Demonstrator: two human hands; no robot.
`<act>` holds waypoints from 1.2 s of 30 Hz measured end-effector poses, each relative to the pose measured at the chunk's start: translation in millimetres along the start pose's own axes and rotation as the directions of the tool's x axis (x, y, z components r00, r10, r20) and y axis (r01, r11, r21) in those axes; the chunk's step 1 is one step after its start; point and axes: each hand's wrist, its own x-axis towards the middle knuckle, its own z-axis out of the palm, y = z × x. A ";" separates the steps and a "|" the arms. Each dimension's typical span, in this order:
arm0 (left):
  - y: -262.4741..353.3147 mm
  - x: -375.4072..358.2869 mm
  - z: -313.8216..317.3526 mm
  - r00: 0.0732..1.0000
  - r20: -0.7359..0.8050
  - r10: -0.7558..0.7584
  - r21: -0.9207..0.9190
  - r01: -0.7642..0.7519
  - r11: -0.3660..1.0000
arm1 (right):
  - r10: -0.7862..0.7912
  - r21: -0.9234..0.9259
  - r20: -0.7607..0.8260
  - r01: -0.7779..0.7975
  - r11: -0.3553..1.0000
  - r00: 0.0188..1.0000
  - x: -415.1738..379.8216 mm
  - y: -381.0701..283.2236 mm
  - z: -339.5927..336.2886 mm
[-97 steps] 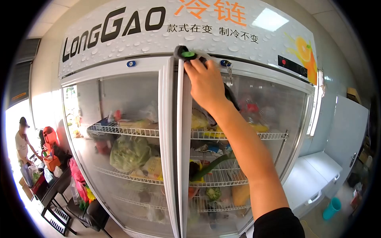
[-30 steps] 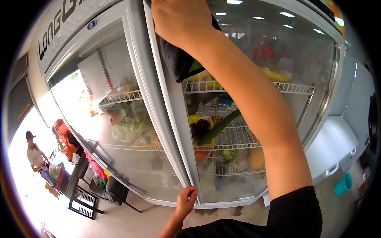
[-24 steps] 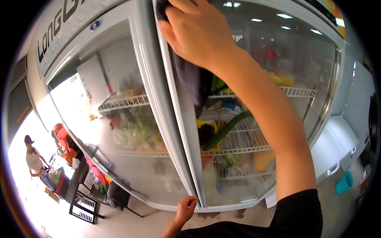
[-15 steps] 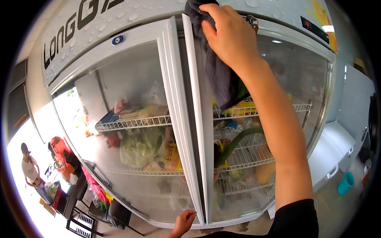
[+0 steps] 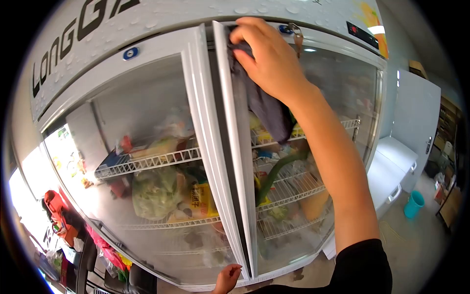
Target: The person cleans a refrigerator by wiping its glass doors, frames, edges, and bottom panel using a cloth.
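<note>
Pressing: right hand [image 5: 271, 63] flattens a dark grey cloth [image 5: 264, 105] against the top of the right fridge door [image 5: 338, 122], fingers spread and curled over the cloth's upper edge, not pinching it.
Cloth: bunched under the palm near the door's top left corner, its loose end hanging down below the wrist in front of the glass.
Right arm: bare forearm runs down and to the right from the hand, ending in a black sleeve [image 5: 362, 267] at the bottom edge of the view.
Left hand [image 5: 227, 279]: low down, far below the right hand, fingertips touching the bottom edge where the two doors meet; fingers look loosely bent, and whether they grip anything I cannot tell.
Left fridge door [image 5: 147, 161]: just to the left of the right hand, glass fogged, meeting the right door along the white middle frame.
Key [image 5: 296, 36]: hangs from a lock just right of the right hand's knuckles.
Behind the glass: wire shelves [image 5: 147, 161] with bagged greens [image 5: 156, 191], a yellow packet [image 5: 198, 201] and a long green vegetable [image 5: 276, 169] below the hanging cloth.
Header: white panel with dark lettering [image 5: 78, 34] above and left of the hand.
Off to the right: a white chest freezer [image 5: 391, 166] and a teal bucket [image 5: 413, 203] on the floor, well apart from both hands.
</note>
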 end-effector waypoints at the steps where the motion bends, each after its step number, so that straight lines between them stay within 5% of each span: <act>1: -2.3 2.5 2.1 1.000 0.017 -0.004 0.003 0.003 1.000 | -0.011 0.050 -0.008 0.011 0.999 1.000 3.6 -1.3 2.1; 3: -0.6 5.2 7.7 1.000 0.010 0.002 -0.042 -0.002 0.999 | -0.020 -0.009 -0.109 0.019 1.000 0.994 2.7 -5.9 10.7; 5: 6.2 5.0 13.1 1.000 0.017 0.012 -0.049 -0.011 0.999 | 0.169 0.021 0.041 -0.170 0.985 0.985 -6.1 -13.8 9.1; 11: 2.0 0.8 19.8 0.997 0.065 -0.029 -0.060 0.033 0.998 | 0.176 0.064 -0.074 -0.172 0.983 0.982 -114.3 -64.0 13.1; 15: -3.2 -3.2 20.2 0.998 0.059 -0.036 -0.063 0.040 0.997 | 0.300 0.188 0.256 -0.352 0.917 0.919 -264.0 -139.8 -22.1; 18: 9.6 -2.2 25.7 0.996 0.087 -0.025 -0.014 0.026 1.000 | 0.384 0.169 0.627 -0.600 0.782 0.677 -408.8 -219.3 -59.8; 24: 6.7 -5.4 35.6 0.986 0.136 -0.096 -0.016 0.099 0.995 | 0.465 0.095 0.258 -0.501 0.860 0.847 -333.2 -173.5 -34.4; 29: 7.2 2.0 37.9 0.997 0.065 0.045 0.084 -0.050 0.995 | 0.192 0.001 -0.157 -0.194 0.981 0.969 -150.9 -57.7 -11.1; 33: 15.9 9.6 40.2 0.999 0.037 -0.031 0.021 0.030 0.999 | -0.033 -0.149 -0.289 -0.011 0.989 0.957 -92.0 36.7 -23.0; 35: 4.5 9.1 41.7 0.999 -0.024 -0.044 -0.063 0.043 0.997 | 0.004 -0.276 -0.317 -0.096 0.956 0.948 -109.4 94.2 -60.8; 36: -5.4 10.7 31.4 0.983 0.089 -0.161 0.053 0.157 0.986 | 0.064 -0.363 -0.339 -0.193 0.912 0.939 -130.7 124.6 -86.4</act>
